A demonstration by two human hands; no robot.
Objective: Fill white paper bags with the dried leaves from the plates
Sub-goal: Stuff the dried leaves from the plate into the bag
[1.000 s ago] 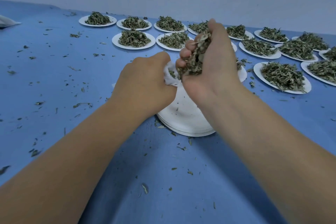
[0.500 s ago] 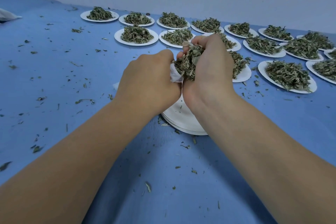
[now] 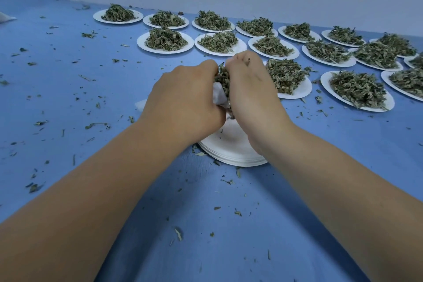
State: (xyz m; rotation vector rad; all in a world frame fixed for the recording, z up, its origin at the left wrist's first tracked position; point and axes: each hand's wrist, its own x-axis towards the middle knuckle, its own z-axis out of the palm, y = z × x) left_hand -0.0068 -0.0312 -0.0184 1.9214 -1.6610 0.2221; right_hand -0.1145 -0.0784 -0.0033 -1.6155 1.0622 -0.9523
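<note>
Crumpled white paper bag [image 3: 219, 95] pinched in left hand [image 3: 183, 101], right hand [image 3: 250, 89] clutching brittle dried leaves [image 3: 223, 79], stacked round plates [image 3: 231, 151] beneath

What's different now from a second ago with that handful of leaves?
The right hand has come down from its raised position and turned over, pressing its dried leaves into the white paper bag. The left hand still grips the bag above the stack of empty plates. The filled plates behind are untouched.
</note>
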